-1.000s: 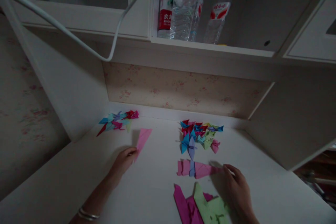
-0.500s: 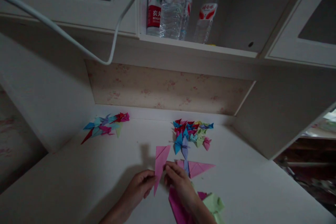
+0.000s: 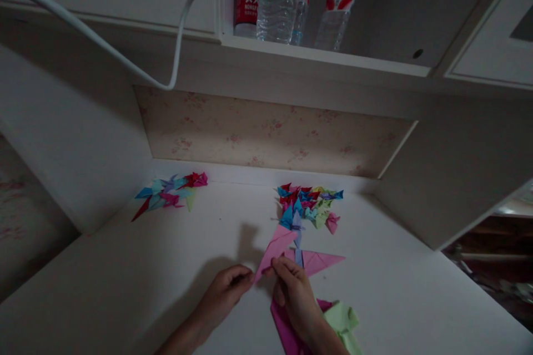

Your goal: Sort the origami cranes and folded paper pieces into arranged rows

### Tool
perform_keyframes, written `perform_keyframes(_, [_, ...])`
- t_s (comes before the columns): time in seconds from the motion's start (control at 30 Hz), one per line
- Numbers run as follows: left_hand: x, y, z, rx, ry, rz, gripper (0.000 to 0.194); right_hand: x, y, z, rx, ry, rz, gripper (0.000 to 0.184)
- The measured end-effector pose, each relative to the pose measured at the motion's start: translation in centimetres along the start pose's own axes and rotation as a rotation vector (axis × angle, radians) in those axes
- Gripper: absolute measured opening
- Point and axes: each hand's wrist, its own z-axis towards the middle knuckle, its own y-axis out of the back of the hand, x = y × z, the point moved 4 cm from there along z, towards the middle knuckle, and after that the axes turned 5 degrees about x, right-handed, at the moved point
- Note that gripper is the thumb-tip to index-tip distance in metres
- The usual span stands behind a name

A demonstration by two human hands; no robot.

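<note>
Between my hands is a folded piece of pink origami paper, its narrow tip pointing down and left. My left hand pinches that tip between thumb and fingers. With thumb and forefinger, my right hand grips the paper's right edge near the middle. Just behind the right hand, another folded pink paper lies flat on the white table. Magenta paper and light green paper lie under and beside my right wrist, partly hidden by it.
Several colourful folded paper figures are heaped at the back right, and another cluster lies at the back left. Above hangs an open shelf with plastic bottles. A white cable loops down at upper left.
The pink paper has swung from nearly upright to leaning right, its wide end now in front of the paper figures. My left hand has slid down to its tip. The view has shifted slightly.
</note>
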Motion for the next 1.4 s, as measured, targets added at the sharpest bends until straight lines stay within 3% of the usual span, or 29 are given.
perform_keyframes(0.17, [0.1, 0.4, 0.2, -0.076, -0.007, -0.133, 0.044, 1.0, 0.1, -0.3, -0.016, 0.017, 0.121, 0.029])
perform_keyframes(0.3, [-0.8, 0.2, -0.5, -0.056, -0.017, -0.275, 0.047, 1.6, -0.3, -0.9, 0.001, 0.016, 0.112, 0.045])
perform_keyframes(0.5, [-2.2, -0.4, -1.8, 0.151, -0.055, -0.446, 0.053, 1.1, -0.2, -1.4, -0.002, 0.116, -0.375, 0.058])
perform_keyframes(0.67, [-2.3, -0.3, -1.8, 0.072, -0.077, -0.344, 0.044, 0.8, -0.5, -2.0, -0.015, 0.262, -0.643, 0.053])
perform_keyframes(0.83, [-1.9, 0.2, -1.3, -0.061, -0.06, -0.284, 0.036, 1.0, -0.7, -2.3, -0.039, 0.253, -0.606, 0.054])
perform_keyframes(1.1, [-1.4, 0.3, -0.7, -0.036, -0.113, -0.104, 0.041, 2.9, 0.1, -1.2, -0.223, 0.308, -0.197, 0.073])
perform_keyframes(1.2, [-1.2, 0.4, -0.6, -0.057, -0.159, -0.061, 0.042, 4.5, 0.2, -1.2, -0.242, 0.347, -0.256, 0.06])
perform_keyframes(1.3, [-1.3, 0.3, -0.8, -0.05, -0.178, -0.054, 0.043, 6.7, 0.5, -1.3, -0.136, 0.308, -0.356, 0.04])
perform_keyframes(1.4, [-1.6, 0.1, -1.1, -0.038, -0.169, -0.095, 0.046, 9.2, 3.0, -1.4, -0.124, 0.257, -0.299, 0.033])
